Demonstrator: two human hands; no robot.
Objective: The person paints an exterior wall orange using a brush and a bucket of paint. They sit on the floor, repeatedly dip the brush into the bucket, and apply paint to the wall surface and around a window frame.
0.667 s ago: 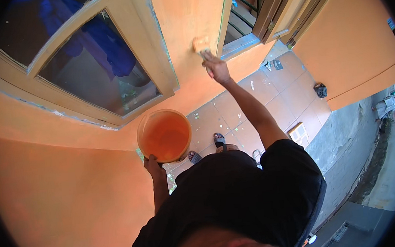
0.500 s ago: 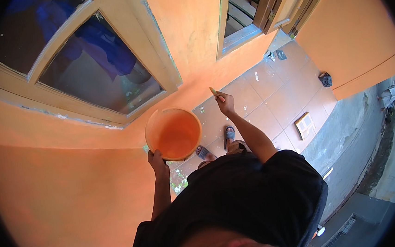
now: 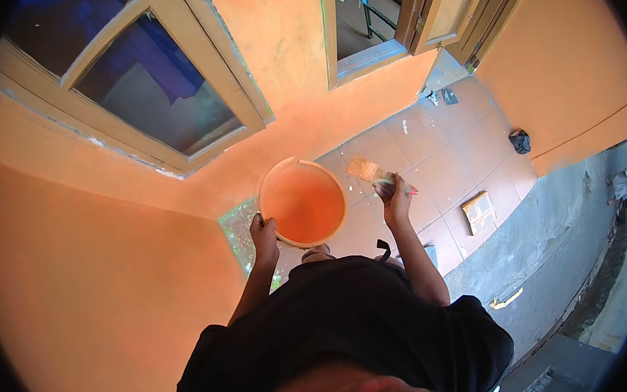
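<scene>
Down and away from the orange plastered wall (image 3: 272,41) comes the wide, flat paintbrush with orange-tinted bristles (image 3: 365,169); compared with the earlier frame, it now hangs over the reddish tiled floor (image 3: 441,138), just beside the round orange plastic bucket (image 3: 343,202). From my distant seat I see the right hand (image 3: 398,197) with its fingers closed around the brush handle, bristles angled toward the bucket but apart from its rim. The left hand (image 3: 263,233) grips that rim at its lower left, the bucket held up in front of the body. Orange coats its inside, though I cannot tell how deep any paint lies.

My worry is the one-sided hold: a hard knock from the brush against the far rim could tip the bucket and spill onto the tiles. Loaded bristles could also drip there, or smear the cream wooden window frame (image 3: 252,112) if swung too wide.
</scene>
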